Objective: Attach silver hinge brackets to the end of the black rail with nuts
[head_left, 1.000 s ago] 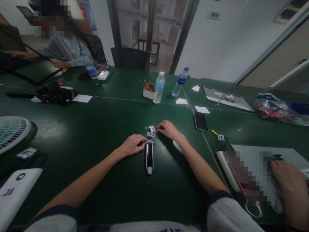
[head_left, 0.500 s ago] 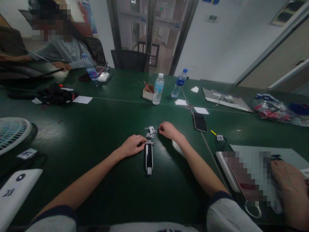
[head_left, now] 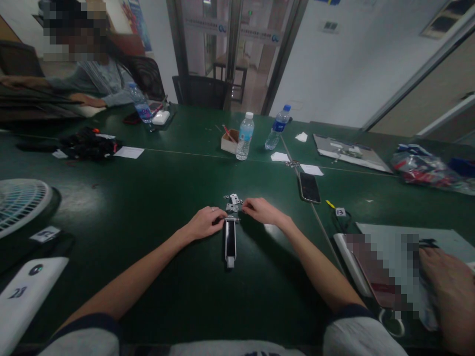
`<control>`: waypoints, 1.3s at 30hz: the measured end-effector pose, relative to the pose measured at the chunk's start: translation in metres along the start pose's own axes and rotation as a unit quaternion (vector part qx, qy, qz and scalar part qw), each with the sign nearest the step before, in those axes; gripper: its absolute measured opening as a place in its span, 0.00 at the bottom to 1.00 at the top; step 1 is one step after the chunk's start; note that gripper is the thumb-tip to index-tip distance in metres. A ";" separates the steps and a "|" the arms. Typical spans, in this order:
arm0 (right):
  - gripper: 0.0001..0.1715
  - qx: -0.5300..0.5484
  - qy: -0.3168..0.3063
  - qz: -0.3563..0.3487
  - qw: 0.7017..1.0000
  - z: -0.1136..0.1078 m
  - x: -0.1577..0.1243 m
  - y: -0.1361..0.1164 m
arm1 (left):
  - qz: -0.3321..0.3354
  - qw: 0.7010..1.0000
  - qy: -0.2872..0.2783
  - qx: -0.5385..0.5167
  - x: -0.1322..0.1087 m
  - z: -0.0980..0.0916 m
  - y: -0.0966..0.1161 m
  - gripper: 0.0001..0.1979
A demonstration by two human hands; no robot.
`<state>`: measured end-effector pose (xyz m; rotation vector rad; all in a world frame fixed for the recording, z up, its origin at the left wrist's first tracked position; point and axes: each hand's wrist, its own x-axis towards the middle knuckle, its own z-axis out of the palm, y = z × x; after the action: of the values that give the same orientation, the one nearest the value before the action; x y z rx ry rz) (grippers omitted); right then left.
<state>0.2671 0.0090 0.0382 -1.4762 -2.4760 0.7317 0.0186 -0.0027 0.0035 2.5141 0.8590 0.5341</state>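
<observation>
At nine o'clock from my hands, at the table's edge, stood a round white slatted fan [head_left: 18, 202], and at seven o'clock lay a flat white plastic slab marked 23 [head_left: 25, 291]. A heap of black cables and gear [head_left: 87, 143] sat far off at ten o'clock on the dark green table [head_left: 156, 198], with a white paper sheet [head_left: 128, 152] just beside it. My left hand [head_left: 206, 222] rested on the table with its fingers curled, the tips against the left side of the far end of the long black-and-white bar-shaped device [head_left: 230, 240]; I could not tell whether they truly gripped it. The device lay flat between my forearms, its length running from twelve to six o'clock. Just beyond its far end, at twelve o'clock, lay a small cluster of silver metal plates and washers [head_left: 233, 201]. My right hand [head_left: 261, 211] came in from three o'clock, its fingertips drawn together at the device's far end, just beside the cluster; whether they pinched a piece was too small to tell. Farther out at twelve o'clock stood a clear plastic water bottle with a white cap [head_left: 244, 135]. At two o'clock lay a black smartphone [head_left: 309, 187], face up, and at four o'clock another person's hand [head_left: 445, 282] rested on papers.
</observation>
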 end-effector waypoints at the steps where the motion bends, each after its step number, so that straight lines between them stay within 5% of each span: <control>1: 0.08 0.013 -0.012 -0.008 1.000 0.000 -0.004 -0.002 | -0.001 1.000 0.000 0.001 0.000 0.000 0.000 0.09; 15: 0.07 0.101 -0.040 -0.028 0.994 0.005 -0.011 -0.006 | 0.001 1.000 0.002 0.000 0.000 0.001 -0.002 0.09; 28: 0.09 0.105 0.002 -0.032 0.994 -0.004 -0.014 -0.006 | -0.005 1.000 0.000 0.009 0.000 0.000 0.000 0.10; 34: 0.06 0.139 0.036 -0.050 0.988 -0.001 -0.017 -0.025 | -0.016 0.998 0.053 0.010 -0.002 -0.004 0.006 0.10; 39: 0.07 0.190 0.048 -0.058 0.979 0.012 -0.018 -0.045 | 0.071 0.994 0.068 0.040 -0.004 -0.005 0.009 0.09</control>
<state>0.2363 -0.0284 0.0514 -1.1884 -2.1746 1.0161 0.0177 -0.0102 0.0109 2.6518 0.7671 0.7387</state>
